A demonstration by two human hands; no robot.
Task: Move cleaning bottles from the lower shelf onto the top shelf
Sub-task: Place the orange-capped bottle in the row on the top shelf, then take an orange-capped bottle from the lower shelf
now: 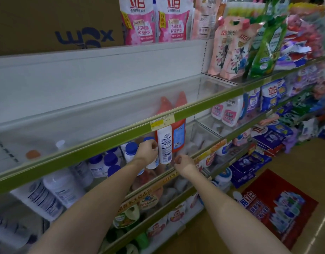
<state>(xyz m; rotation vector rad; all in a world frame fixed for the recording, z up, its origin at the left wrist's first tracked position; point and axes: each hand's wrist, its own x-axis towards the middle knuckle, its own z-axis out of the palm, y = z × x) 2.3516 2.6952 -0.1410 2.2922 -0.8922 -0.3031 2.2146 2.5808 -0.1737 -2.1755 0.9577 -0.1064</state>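
Note:
On the lower shelf [178, 177] stand several white cleaning bottles with blue caps [110, 159]. My left hand [147, 150] is closed around one blue-capped white bottle [152, 164] at the right end of that group. Right beside it is a taller white labelled bottle [164, 143], its top hidden behind the green edge of the top shelf [106, 142]. My right hand [181, 162] has its fingers curled against that bottle's lower right side; whether it grips it I cannot tell. An orange bottle [179, 134] stands just behind. The top shelf's white board [84, 99] lies above.
A clear front guard [75, 125] runs along the top shelf's edge, with a yellow price tag [162, 121]. Large white jugs [48, 193] lie at lower left. Detergent pouches [229, 52] fill the shelf at upper right. A cardboard box [48, 21] sits up top, a red floor mat [279, 208] below.

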